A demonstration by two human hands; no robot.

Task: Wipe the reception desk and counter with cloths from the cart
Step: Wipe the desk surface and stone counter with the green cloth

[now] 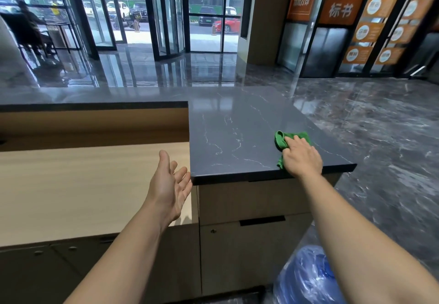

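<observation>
One right hand point(301, 157) presses green cloth point(293, 138) near counter point(237, 125) edge.

Left hand point(169, 185), fingers relaxed, hovers just beside the counter's point(237, 125) near corner; right hand point(300, 157) presses a cloth point(280, 141) flat near the counter's front edge.

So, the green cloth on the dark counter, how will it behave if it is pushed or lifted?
The green cloth looks soft: it lies bunched and folded under the right hand, so it would probably hang limp when lifted. On the glossy counter it should slide easily, perhaps bunching more when pushed.
</observation>
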